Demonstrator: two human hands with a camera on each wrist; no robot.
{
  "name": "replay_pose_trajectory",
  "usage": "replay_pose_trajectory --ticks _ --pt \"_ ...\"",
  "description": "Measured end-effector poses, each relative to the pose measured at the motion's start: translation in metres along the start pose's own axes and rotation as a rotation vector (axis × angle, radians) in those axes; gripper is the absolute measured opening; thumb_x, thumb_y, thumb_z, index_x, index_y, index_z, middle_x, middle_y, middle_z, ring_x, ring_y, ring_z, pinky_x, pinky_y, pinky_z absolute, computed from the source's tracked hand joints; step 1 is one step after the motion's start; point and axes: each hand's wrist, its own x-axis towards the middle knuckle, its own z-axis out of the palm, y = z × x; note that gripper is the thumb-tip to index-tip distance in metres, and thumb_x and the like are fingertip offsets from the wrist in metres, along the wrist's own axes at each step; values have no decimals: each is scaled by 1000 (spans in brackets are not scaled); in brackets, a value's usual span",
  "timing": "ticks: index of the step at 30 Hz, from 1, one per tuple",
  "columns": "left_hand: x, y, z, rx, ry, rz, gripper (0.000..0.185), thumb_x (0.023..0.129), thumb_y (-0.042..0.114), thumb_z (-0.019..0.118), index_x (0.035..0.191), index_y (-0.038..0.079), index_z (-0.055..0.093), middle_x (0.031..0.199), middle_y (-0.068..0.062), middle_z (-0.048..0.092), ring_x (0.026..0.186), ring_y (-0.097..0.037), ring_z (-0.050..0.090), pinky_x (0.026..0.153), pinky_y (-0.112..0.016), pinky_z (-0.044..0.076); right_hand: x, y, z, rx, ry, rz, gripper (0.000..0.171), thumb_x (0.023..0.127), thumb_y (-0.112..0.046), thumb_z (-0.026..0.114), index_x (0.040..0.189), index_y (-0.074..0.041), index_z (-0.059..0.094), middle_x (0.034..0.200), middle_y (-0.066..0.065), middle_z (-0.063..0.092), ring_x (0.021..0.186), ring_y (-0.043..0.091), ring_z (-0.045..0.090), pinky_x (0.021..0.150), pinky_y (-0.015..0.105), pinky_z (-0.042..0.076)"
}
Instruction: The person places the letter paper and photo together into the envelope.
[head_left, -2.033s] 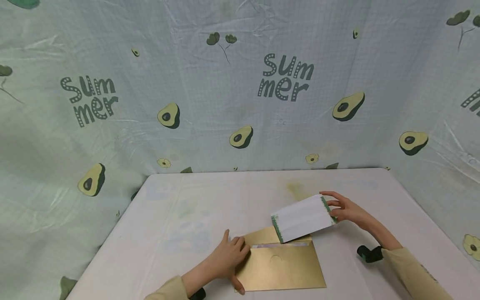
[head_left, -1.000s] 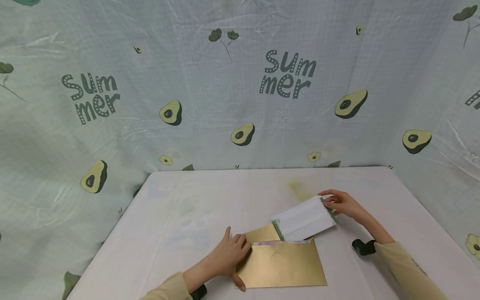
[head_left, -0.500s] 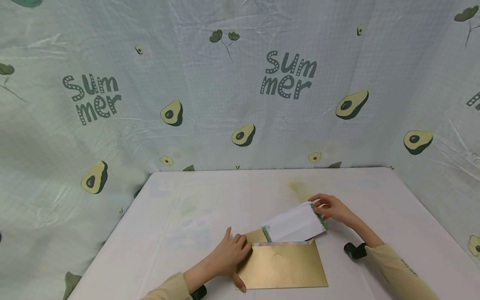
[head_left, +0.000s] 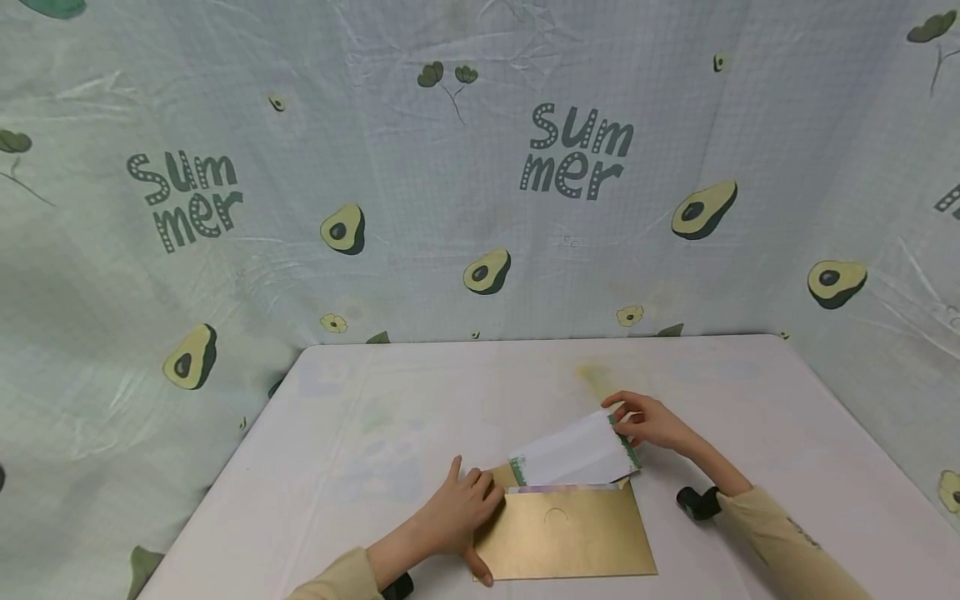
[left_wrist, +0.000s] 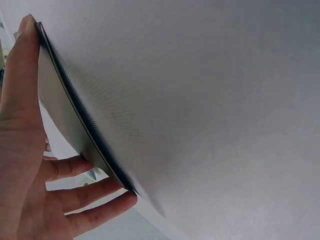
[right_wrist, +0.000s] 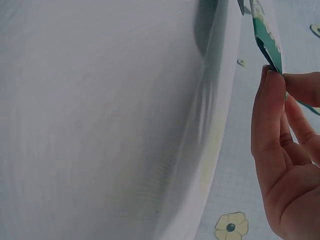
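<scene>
the right grip (head_left: 649,422) pinches the white paper (head_left: 570,452) by its right end, long axis slanting down-left at the gold envelope (head_left: 570,537) clasped by the left grip (head_left: 457,512).

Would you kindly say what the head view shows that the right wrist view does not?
Of the two, only the head view shows the left hand, the gold envelope's front and the "summer" lettering. Only the right wrist view shows the right hand palm-side. Both show that hand pinching the green-edged paper, the table and the printed backdrop.
</scene>
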Motion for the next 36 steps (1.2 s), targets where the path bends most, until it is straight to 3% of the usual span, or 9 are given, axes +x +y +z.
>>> replay_pose_trajectory --ticks 9,17,25,36 --pt "0 0 0 3 -9 -6 94 43 92 41 102 19 45 97 1 48 90 -16 49 86 -53 40 3 -3 5 8 -58 -15 34 87 -10 55 118 0 50 93 16 53 66 7 55 54 28 51" --pt "0 -1 2 -19 -14 -6 99 45 92 41 111 18 45 107 -1 50 96 -17 50 87 -54 39 7 -9 12 17 -78 -16 31 86 -10 55 116 -1 51 93 16 53 70 10 57 56 28 52" --pt "1 -1 2 -29 -3 -3 96 45 91 41 108 18 44 107 -1 49 96 -17 50 88 -54 39 6 -16 15 57 -114 -16 30 86 -8 54 114 1 50 95 19 51 74 14 57 58 29 52" --pt "0 -1 2 -41 -27 -1 100 46 91 41 114 18 44 109 -2 50 98 -18 50 89 -54 38 7 -10 14 57 -116 1 21 87 -12 55 104 1 55 93 16 56 71 11 60 57 29 53"
